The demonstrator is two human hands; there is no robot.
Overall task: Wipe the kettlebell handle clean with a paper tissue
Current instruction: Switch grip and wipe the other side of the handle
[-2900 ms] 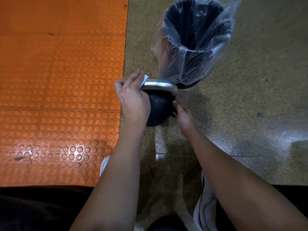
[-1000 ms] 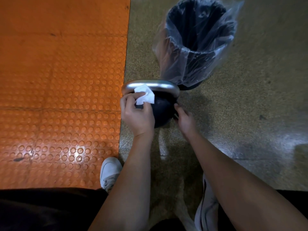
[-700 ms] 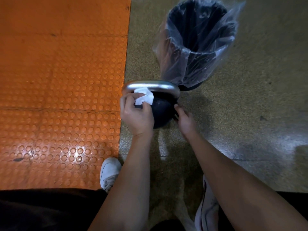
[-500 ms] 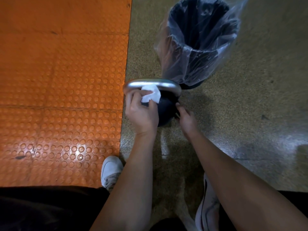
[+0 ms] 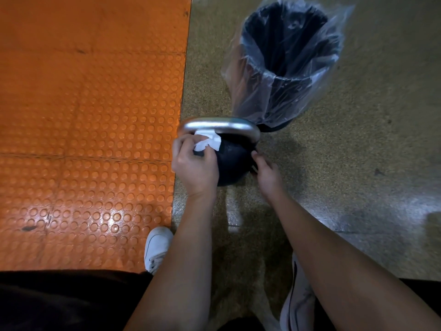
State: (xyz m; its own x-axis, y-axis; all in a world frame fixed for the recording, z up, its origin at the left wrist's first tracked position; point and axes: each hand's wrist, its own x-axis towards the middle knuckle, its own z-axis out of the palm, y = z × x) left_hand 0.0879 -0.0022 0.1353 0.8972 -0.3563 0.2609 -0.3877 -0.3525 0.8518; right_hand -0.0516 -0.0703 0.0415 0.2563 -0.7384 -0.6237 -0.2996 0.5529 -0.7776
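Note:
A black kettlebell (image 5: 235, 161) with a shiny silver handle (image 5: 218, 125) stands on the speckled floor. My left hand (image 5: 194, 166) pinches a crumpled white paper tissue (image 5: 207, 141) and holds it against the underside of the handle near its left end. My right hand (image 5: 266, 173) rests against the right side of the kettlebell's body, with its fingertips touching the ball below the handle's right end.
A black bin (image 5: 286, 60) lined with a clear plastic bag stands right behind the kettlebell. An orange studded mat (image 5: 90, 130) covers the floor on the left. My white shoes (image 5: 156, 249) are on the floor near my forearms.
My left hand moved the tissue from the handle's left corner to under the bar, then slid it slightly back and forth there. The right hand has stayed on the kettlebell's side.

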